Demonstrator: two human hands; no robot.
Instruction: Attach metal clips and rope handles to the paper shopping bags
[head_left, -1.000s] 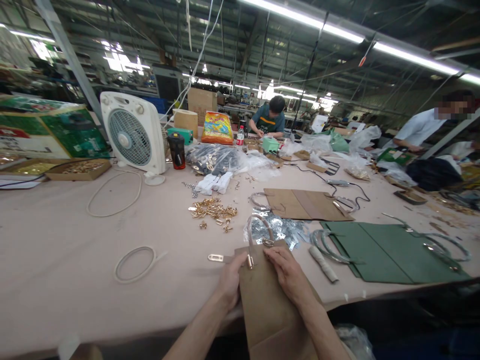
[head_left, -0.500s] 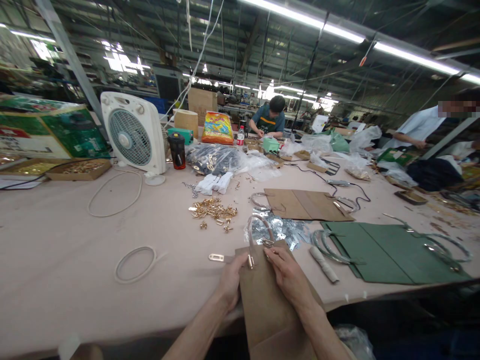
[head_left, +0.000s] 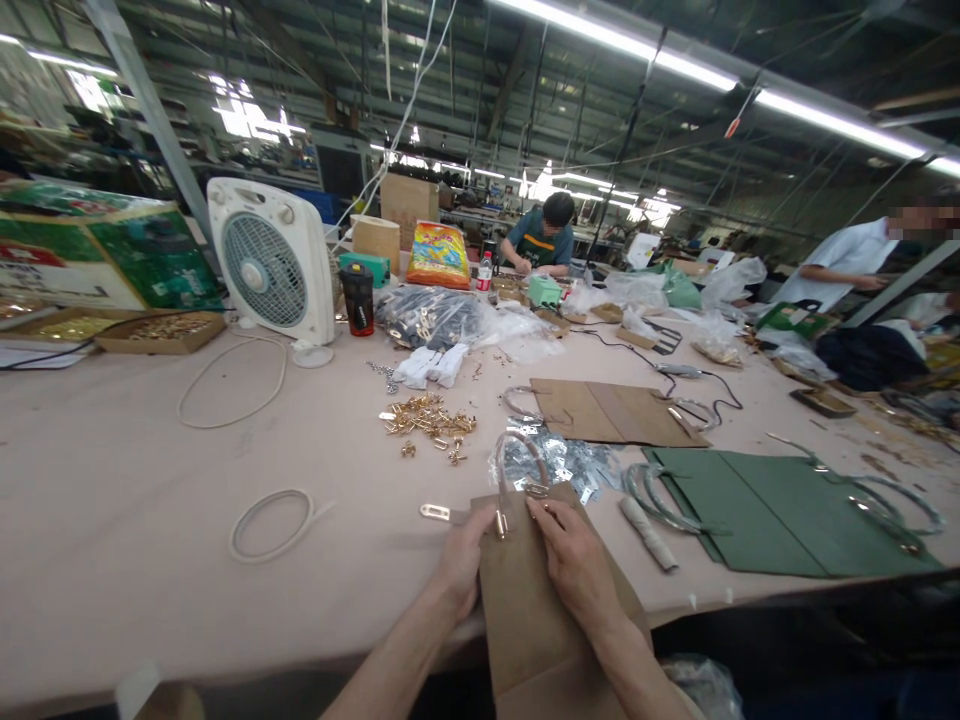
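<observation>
Head view, worked from the left. A cream-coloured, ring-shaped coil of cord [head_left: 236, 532] lay on the pale pinkish counter [head_left: 150, 480], well apart from the hands. Next, a heap of small gold-coloured metal fittings [head_left: 426, 416] sat beyond them. A narrow brown strap with a slotted, gold-coloured metal tip [head_left: 435, 512] stuck out past the left hand [head_left: 459, 568]; I could not see where it was fixed.

That hand was closed on the left edge of the flat, brown leather-like panel [head_left: 529, 620], whose top rested near the counter's front edge and whose lower part reached past it. I judged the panel light and fairly stiff, giving mostly at the crease low down. Best hold: the side edges near the top. The arched, clear-wrapped handle [head_left: 538, 450] looked slippery and springy, a poor grip; the shiny metal buckle [head_left: 537, 490] could probably scratch.

The right hand [head_left: 574, 560] was narrow, fingertips gathered just below that buckle; whether they pinched anything I could not tell. Farther right lay a grey rolled bundle [head_left: 646, 533] and dark green panels [head_left: 780, 510].
</observation>
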